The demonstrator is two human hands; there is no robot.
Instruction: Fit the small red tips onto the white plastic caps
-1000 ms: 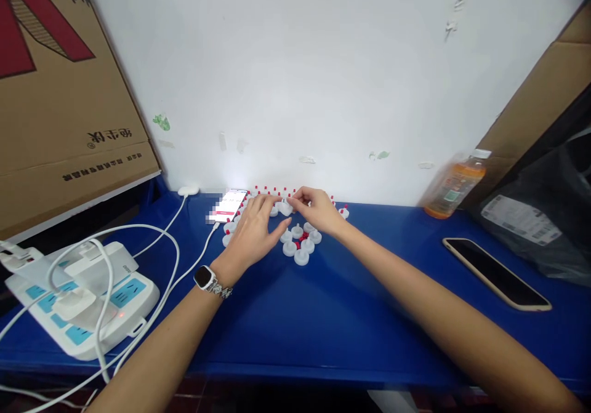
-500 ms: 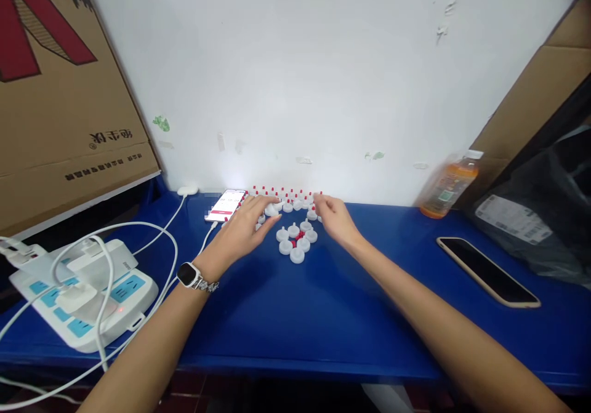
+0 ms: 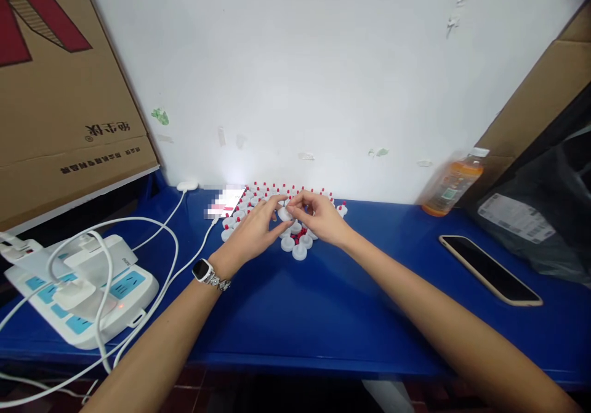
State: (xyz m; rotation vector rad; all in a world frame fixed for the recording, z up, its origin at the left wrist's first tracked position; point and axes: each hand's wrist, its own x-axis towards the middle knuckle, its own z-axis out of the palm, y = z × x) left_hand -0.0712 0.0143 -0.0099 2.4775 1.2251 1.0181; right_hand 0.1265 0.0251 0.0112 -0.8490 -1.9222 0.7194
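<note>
In the head view, the work looks well along: most of the white caps already carry red tips, standing close together on the blue worktop by its back edge, against the wall. These tipped caps spread from beside the lit phone, towards the worktop's left end, to a point behind the right hand. What seems left is a small cluster of plain caps, nearer the front edge but well back from it, gathered around some loose red tips; the hands partly cover this cluster, so its full count cannot be told. One white cap is in hand, just behind the cluster: the left hand grips it between thumb and bent fingers, while the right hand is closed in a pinch at its top. Whether that pinch holds a red tip is hidden, so this cap's fitting cannot be judged finished.
</note>
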